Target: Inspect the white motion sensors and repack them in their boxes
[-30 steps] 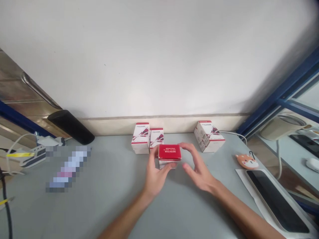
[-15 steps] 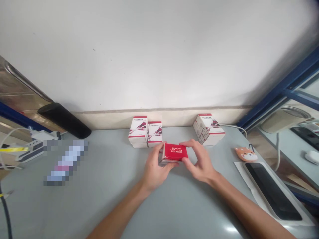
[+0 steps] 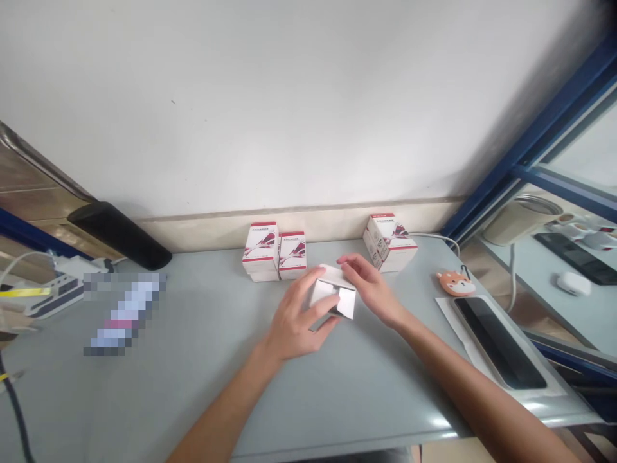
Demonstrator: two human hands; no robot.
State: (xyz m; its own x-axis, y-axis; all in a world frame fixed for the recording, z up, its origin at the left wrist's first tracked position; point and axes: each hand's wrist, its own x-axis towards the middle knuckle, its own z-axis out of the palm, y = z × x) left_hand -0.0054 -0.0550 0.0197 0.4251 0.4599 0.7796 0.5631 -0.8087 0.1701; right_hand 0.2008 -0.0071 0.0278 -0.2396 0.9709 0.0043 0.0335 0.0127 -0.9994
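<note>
A small cardboard box [image 3: 346, 307] is held above the middle of the table, its end opened so that white inner flaps show. My left hand [image 3: 299, 315] grips it from the left, with a finger lying across the flaps. At the far side of the box my right hand [image 3: 369, 286] pinches the raised lid flap [image 3: 334, 272]. A dark gap shows between the inner flaps; what lies inside cannot be made out. Behind my hands stand white and red boxes [image 3: 261, 247], with a shorter one [image 3: 293, 252] beside them.
More such boxes [image 3: 398, 244] are stacked at the back right. On the right lie an orange animal-faced case [image 3: 456, 283] and a dark-screened device [image 3: 501, 341]. A blurred-out phone [image 3: 128, 315], a black cylinder [image 3: 123, 235] and a power strip [image 3: 62, 289] are on the left.
The box's red end flap has been lifted open, and white inner flaps now show. My right hand has shifted to the raised flap. The view has tilted slightly.
</note>
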